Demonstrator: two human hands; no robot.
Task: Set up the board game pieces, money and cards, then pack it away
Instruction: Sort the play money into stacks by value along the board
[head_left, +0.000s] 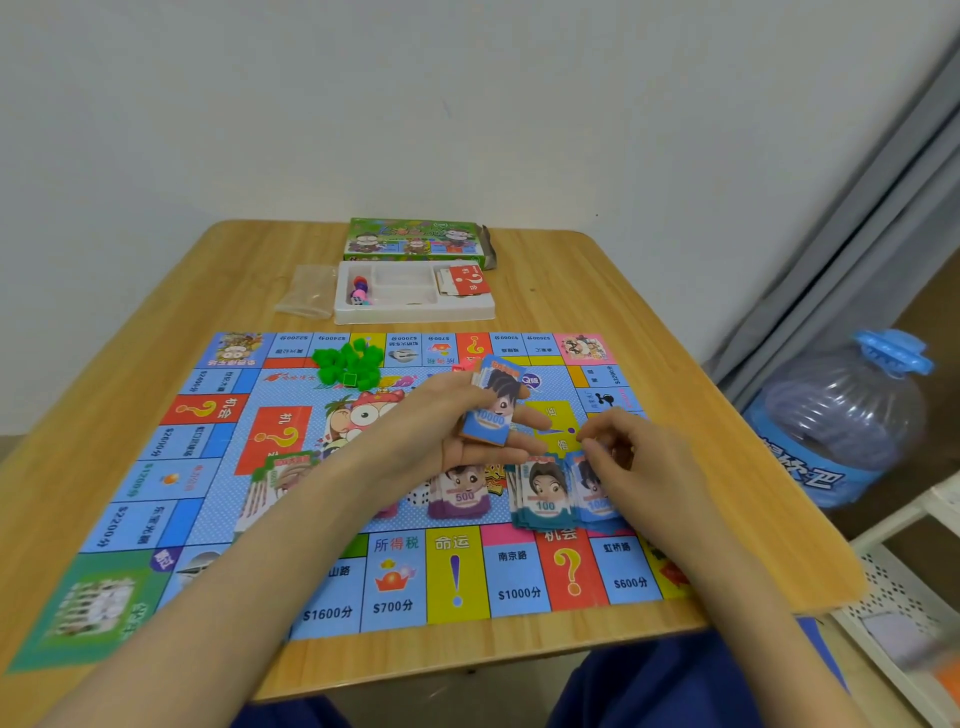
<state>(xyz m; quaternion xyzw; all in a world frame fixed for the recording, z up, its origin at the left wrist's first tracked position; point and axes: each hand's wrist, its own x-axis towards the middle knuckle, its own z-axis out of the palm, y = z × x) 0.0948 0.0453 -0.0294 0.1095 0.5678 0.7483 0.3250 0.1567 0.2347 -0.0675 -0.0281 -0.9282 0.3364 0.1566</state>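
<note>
Left hand (441, 436): grips a stack of 10000 notes (492, 410) — raised over the game board (457, 577).
Right hand (641, 457): fingers curled at the 1000 notes pile (595, 496) — cannot tell if pinching.

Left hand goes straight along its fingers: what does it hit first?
Probably the right hand, just beyond the outstretched fingers of the left hand, which holds 10000 notes. Depth is unclear, so it might pass beside it.
</note>
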